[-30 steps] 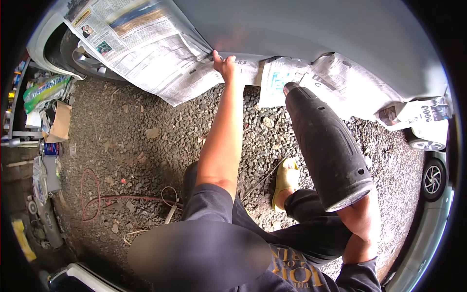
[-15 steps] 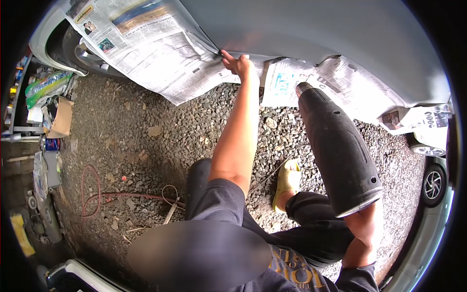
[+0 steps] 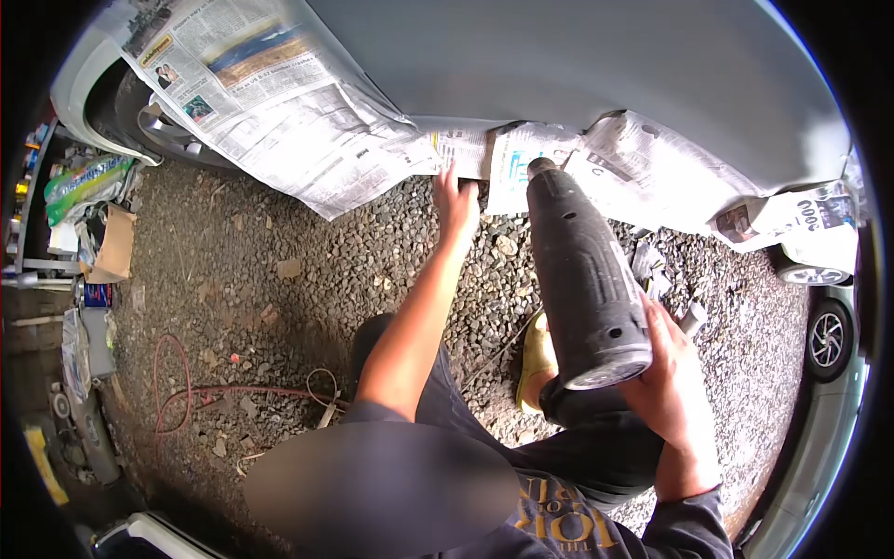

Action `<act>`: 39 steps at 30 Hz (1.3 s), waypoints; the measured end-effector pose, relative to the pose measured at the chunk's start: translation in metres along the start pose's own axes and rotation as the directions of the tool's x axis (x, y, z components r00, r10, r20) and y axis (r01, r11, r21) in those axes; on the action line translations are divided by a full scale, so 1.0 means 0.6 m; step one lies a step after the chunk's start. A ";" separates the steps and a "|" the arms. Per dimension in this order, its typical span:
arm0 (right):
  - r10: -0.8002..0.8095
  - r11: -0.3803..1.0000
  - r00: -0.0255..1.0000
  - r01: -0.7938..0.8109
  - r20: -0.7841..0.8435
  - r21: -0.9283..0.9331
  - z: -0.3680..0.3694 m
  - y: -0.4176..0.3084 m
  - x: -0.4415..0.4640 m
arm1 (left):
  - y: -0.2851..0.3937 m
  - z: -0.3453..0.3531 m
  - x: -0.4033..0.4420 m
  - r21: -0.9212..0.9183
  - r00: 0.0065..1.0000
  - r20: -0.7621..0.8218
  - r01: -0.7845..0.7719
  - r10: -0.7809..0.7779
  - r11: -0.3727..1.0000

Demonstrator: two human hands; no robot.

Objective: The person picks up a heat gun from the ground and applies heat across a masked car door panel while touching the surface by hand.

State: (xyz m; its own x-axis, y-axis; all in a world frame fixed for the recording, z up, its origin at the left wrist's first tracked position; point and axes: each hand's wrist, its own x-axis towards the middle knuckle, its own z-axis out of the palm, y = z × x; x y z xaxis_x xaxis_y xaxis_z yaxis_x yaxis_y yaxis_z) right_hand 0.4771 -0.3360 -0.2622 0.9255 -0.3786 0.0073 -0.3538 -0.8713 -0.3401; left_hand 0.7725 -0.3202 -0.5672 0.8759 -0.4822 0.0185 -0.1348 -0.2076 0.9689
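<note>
Jutting from right hand [image 3: 674, 384]: heat gun [image 3: 587, 275]

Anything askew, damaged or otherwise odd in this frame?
Mildly: the printed white newspaper sheets along the smooth grey car panel hang with uneven lower edges, crumpled toward the right. A pale, crumpled scrap lies on the grey gravel, right of the black tapered heat gun; it may be stray litter. No spill is visible.
</note>
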 end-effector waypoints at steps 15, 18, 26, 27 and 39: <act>-0.258 0.965 0.964 0.260 -0.055 0.033 0.032 -0.045 0.077 | -0.021 -0.056 -0.245 -0.103 0.829 0.558 0.038 0.026 0.994; -0.298 0.950 0.951 0.303 -0.078 0.073 0.031 -0.053 0.084 | -0.089 -0.038 -0.242 -0.217 0.864 0.489 -0.018 0.124 0.976; -0.323 0.935 0.939 0.335 -0.115 0.114 0.032 -0.065 0.089 | 0.078 -0.096 -0.265 0.044 0.769 0.629 -0.181 0.114 0.983; -0.333 0.931 0.934 0.347 -0.128 0.115 0.033 -0.065 0.089 | 0.110 -0.108 -0.271 0.071 0.759 0.646 -0.164 0.080 0.984; -0.364 0.912 0.920 0.384 -0.148 0.146 0.038 -0.072 0.095 | -0.077 -0.089 -0.278 0.059 0.788 0.613 -0.120 0.059 0.991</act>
State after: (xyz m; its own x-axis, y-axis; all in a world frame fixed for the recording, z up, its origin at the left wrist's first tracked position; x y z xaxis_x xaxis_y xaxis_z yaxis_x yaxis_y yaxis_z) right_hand 0.5479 -0.3130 -0.2687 0.9598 -0.0772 0.2698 0.0531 -0.8942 -0.4446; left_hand 0.6574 -0.1849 -0.6018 0.3986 -0.9137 -0.0797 -0.2655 -0.1981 0.9435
